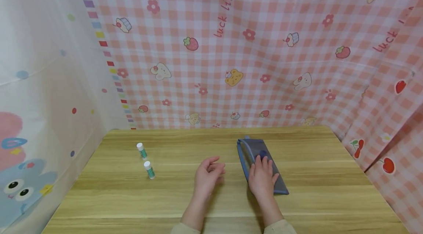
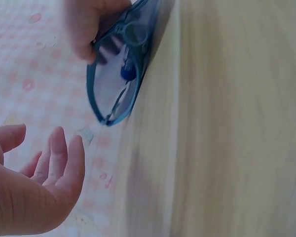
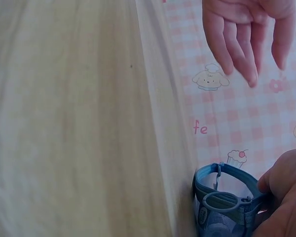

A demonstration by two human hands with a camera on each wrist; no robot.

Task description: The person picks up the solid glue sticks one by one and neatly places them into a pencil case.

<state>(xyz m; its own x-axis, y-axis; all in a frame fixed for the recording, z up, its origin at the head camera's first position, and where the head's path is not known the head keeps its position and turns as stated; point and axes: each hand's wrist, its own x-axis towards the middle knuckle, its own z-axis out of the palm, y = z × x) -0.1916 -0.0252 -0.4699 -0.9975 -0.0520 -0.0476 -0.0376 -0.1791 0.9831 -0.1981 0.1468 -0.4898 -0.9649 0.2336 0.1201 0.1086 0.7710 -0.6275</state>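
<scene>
A blue-edged, see-through zip pouch [image 1: 275,182] lies on the right half of the table, its mouth gaping towards the left. My right hand [image 1: 262,179] is over it and pinches the upper edge of the mouth, with the thumb at the rim in the right wrist view. Through the pouch [image 2: 150,24], the left wrist view shows a dark blue object [image 2: 129,70] inside, its kind unclear. My left hand [image 1: 207,177] hovers left of the pouch, apart from it. Its fingers [image 2: 59,153] are loosely bent and hold nothing.
Two small white-capped tubes with green labels, a rear tube [image 1: 142,152] and a front tube [image 1: 150,171], stand on the left part of the wooden table [image 1: 178,197]. A pink checked cloth [image 1: 211,57] hangs behind the table, and a white printed cloth [image 1: 59,79] hangs at left.
</scene>
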